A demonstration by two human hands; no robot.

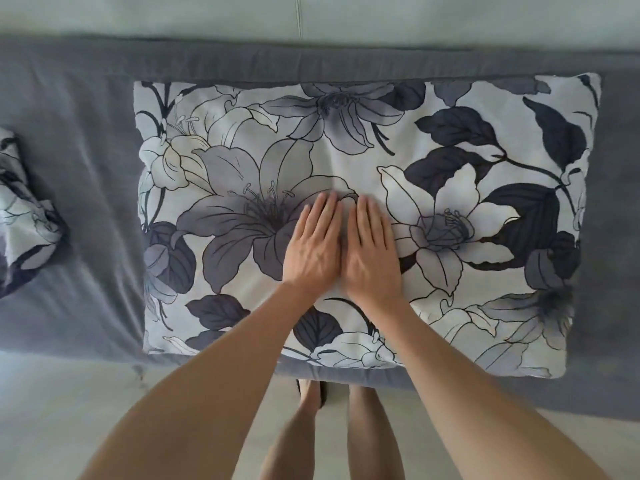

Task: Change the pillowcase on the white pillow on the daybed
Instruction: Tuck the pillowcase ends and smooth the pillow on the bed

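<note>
A pillow (450,133) in a white pillowcase printed with grey and dark blue lilies lies flat across the grey daybed (86,168). My left hand (313,247) and my right hand (372,251) lie side by side on the pillow's middle, palms down, fingers straight and together, pressing on the fabric. A second piece of the same floral cloth (24,209) lies crumpled at the daybed's left edge, partly cut off by the frame.
A pale wall (207,15) runs behind the daybed. The light floor (69,410) lies in front, where my bare legs and feet (311,400) stand against the daybed's front edge. Grey mattress shows to the left and right of the pillow.
</note>
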